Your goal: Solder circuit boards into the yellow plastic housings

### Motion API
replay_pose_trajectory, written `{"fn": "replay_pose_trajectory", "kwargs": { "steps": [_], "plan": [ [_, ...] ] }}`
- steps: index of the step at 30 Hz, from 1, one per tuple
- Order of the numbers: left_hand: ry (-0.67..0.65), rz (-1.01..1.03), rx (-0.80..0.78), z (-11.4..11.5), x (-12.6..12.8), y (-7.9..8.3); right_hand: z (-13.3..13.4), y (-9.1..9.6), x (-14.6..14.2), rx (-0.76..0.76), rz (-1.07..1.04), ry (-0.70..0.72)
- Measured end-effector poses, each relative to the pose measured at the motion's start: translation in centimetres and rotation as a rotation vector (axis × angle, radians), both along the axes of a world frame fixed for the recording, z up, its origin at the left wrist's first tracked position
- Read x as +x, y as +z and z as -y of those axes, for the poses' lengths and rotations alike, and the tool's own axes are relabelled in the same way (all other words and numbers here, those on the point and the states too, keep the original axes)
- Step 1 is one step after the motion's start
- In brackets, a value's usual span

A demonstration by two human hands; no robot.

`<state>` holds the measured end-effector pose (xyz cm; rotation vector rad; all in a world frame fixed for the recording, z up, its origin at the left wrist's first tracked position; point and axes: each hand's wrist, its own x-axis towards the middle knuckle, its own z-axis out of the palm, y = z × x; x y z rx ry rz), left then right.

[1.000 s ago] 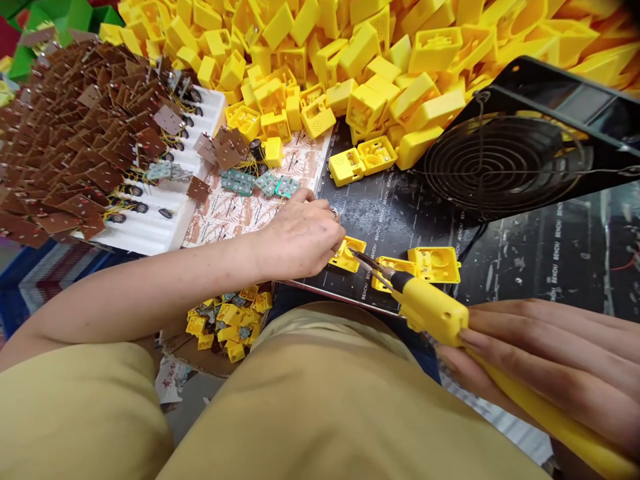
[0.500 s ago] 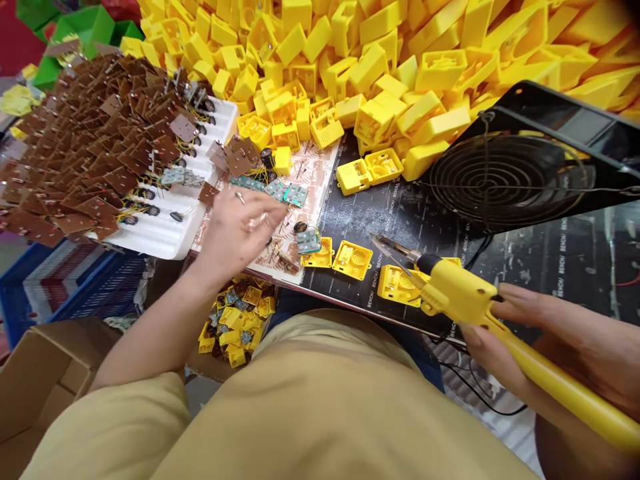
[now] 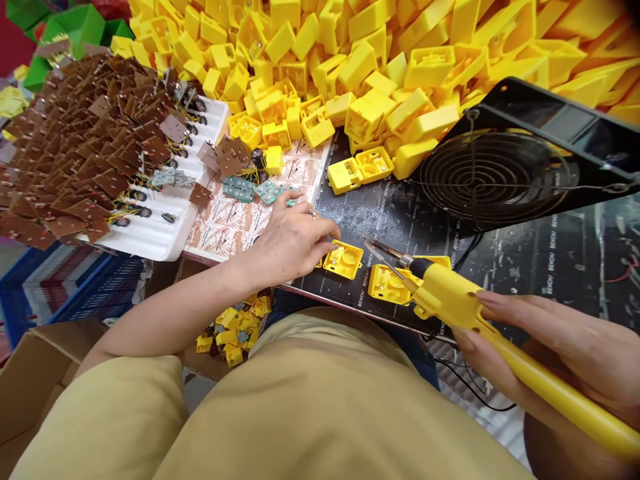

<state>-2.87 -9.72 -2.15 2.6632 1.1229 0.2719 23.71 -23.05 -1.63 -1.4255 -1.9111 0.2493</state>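
My left hand (image 3: 295, 240) reaches over the bench edge, palm down. Its thumb and a finger come together at the left side of an open yellow plastic case half (image 3: 343, 259); what is between them is hidden. Its other fingers stretch toward small green circuit boards (image 3: 267, 191). My right hand (image 3: 545, 340) is wrapped round a yellow soldering gun (image 3: 453, 293). The gun's metal tip (image 3: 367, 240) points left, above the black bench mat. Another open yellow case (image 3: 387, 283) lies partly under the gun.
A large heap of yellow cases (image 3: 300, 67) fills the back. Brown circuit boards (image 3: 85, 147) are piled on a white foam tray (image 3: 165, 233) at left. A black fan (image 3: 480, 173) stands at right. Below the bench are a cardboard box (image 3: 45, 373) and a blue crate (image 3: 85, 293).
My left hand has moved right, from the green boards to the yellow case half, and now covers the board and case half beside it. My right hand still holds the soldering gun.
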Motion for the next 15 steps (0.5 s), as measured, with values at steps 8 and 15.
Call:
{"fn": "replay_pose_trajectory", "kwargs": {
  "steps": [8,15],
  "plan": [
    [0.019,-0.054,0.013,0.3,0.4,-0.1,-0.6,0.6,-1.3,-0.008,-0.136,0.113],
    [0.002,-0.086,-0.005,-0.1,0.5,0.0,-2.3,0.3,-1.2,0.106,-0.050,0.359]
  ]
}}
